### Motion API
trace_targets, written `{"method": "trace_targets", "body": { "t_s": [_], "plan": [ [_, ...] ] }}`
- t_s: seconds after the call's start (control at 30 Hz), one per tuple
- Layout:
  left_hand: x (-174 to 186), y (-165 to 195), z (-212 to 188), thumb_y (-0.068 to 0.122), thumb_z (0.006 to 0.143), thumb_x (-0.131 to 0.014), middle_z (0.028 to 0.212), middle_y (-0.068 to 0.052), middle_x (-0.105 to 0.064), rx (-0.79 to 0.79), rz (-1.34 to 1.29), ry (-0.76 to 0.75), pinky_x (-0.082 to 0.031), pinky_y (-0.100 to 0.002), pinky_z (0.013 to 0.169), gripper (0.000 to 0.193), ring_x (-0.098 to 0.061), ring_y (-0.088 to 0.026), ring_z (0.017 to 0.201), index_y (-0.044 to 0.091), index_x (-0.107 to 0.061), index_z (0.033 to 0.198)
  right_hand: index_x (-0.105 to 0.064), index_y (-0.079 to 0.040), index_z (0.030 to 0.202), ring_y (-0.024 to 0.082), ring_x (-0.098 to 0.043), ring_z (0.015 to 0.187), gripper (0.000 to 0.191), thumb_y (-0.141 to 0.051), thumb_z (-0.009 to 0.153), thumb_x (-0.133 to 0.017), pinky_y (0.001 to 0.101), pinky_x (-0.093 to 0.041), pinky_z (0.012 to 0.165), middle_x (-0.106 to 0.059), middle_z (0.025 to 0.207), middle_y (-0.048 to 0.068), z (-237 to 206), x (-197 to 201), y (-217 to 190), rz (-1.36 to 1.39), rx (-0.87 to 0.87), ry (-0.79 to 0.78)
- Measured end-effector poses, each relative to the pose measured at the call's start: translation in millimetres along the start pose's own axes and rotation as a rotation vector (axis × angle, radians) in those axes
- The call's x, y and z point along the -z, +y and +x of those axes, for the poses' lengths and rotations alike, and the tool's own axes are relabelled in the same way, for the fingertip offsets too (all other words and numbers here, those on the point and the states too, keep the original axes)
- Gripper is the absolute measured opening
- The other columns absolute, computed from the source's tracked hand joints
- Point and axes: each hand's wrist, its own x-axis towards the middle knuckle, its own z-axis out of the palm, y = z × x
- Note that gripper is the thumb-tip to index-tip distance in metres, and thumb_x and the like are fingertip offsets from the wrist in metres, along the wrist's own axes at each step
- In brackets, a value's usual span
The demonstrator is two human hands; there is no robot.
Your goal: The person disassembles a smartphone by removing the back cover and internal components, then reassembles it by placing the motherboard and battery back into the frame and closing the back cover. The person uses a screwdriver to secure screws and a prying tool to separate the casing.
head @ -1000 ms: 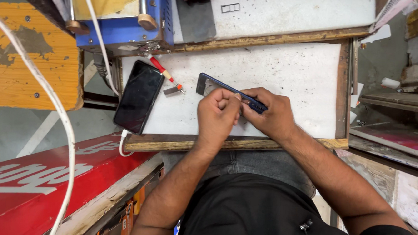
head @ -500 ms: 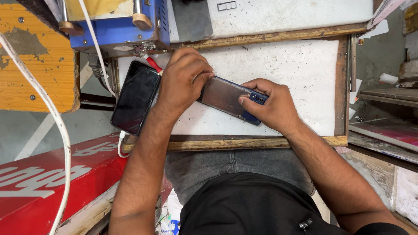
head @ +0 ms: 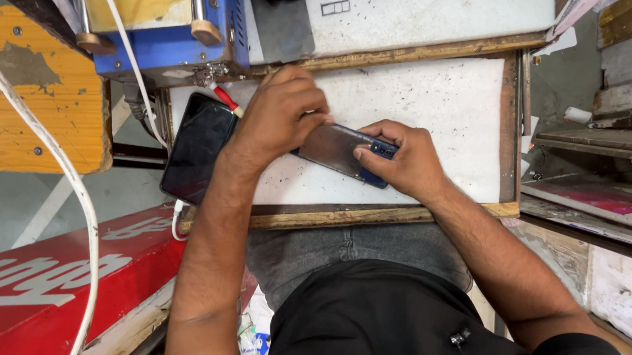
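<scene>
A blue phone [head: 342, 151] lies back up on the white work board [head: 442, 112]. My right hand [head: 400, 160] holds its right end, thumb on the back near the camera. My left hand [head: 283, 114] grips its left end, fingers curled over the edge. A second, black phone [head: 198, 148] lies screen up at the board's left edge, just left of my left wrist. A red-handled tool [head: 228, 99] lies beside the black phone's top, close to my left hand.
A blue machine [head: 168, 44] stands at the back left with white cables [head: 77, 187] running down from it. An orange panel [head: 39, 91] is at the left, a red board [head: 59, 272] below it. Wooden shelves [head: 592, 141] are at the right.
My left hand moved from the phone's middle up and left toward the red-handled tool, and now rests on the phone's left end. The phone has turned back up. My right hand kept its hold.
</scene>
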Motion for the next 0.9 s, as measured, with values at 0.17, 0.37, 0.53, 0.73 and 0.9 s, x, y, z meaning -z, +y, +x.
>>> {"method": "trace_targets", "body": {
  "t_s": [0.17,0.37,0.53,0.73,0.9],
  "plan": [
    [-12.3,11.5,7.8,0.026,0.084,-0.087,0.092,0.000,-0.068,-0.070,0.035,-0.029,-0.046,-0.042,0.098,0.020,-0.061,-0.022,0.108,0.013,-0.072,0.088,-0.074,-0.007,0.106,0.007,-0.072,0.071,0.022,-0.020,0.090,-0.080,0.0231,-0.059,0.060,-0.076,0.084,0.003,-0.3,0.0,-1.3,-0.014,0.067,0.017],
    [-20.9,13.4,7.5,0.023,0.082,-0.088,0.089,0.000,-0.068,-0.124,0.067,0.006,-0.045,-0.044,0.098,0.019,-0.061,-0.022,0.108,0.013,-0.072,0.086,-0.073,-0.006,0.106,0.008,-0.072,0.071,0.022,-0.022,0.091,-0.080,0.0232,-0.060,0.059,-0.076,0.084,0.004,-0.3,-0.9,1.9,-0.032,0.077,0.012],
    [10.2,-8.0,-9.1,0.025,0.085,-0.086,0.093,-0.002,-0.069,0.055,0.029,0.041,-0.052,-0.041,0.095,0.022,-0.064,-0.024,0.108,0.010,-0.071,0.088,-0.073,-0.006,0.107,0.008,-0.073,0.070,0.023,-0.022,0.091,-0.079,0.0226,-0.062,0.059,-0.077,0.085,0.004,0.1,-0.8,-0.3,-0.009,0.067,0.004],
    [-1.2,8.8,3.2,0.020,0.083,-0.086,0.090,-0.005,-0.068,-0.064,0.017,0.068,-0.052,-0.042,0.092,0.019,-0.064,-0.027,0.103,0.009,-0.071,0.084,-0.075,-0.006,0.108,0.008,-0.068,0.062,0.025,-0.023,0.090,-0.080,0.0240,-0.054,0.052,-0.076,0.077,0.006,-1.3,0.2,-1.2,-0.027,-0.025,-0.006],
    [-15.0,19.6,6.9,0.016,0.082,-0.085,0.089,-0.008,-0.067,-0.077,0.027,0.032,-0.053,-0.044,0.089,0.018,-0.064,-0.028,0.098,0.008,-0.069,0.083,-0.075,-0.006,0.107,0.007,-0.069,0.067,0.024,-0.021,0.089,-0.080,0.0226,-0.056,0.056,-0.077,0.082,0.004,-1.2,-0.8,-1.5,-0.023,0.073,0.031]
  ]
}}
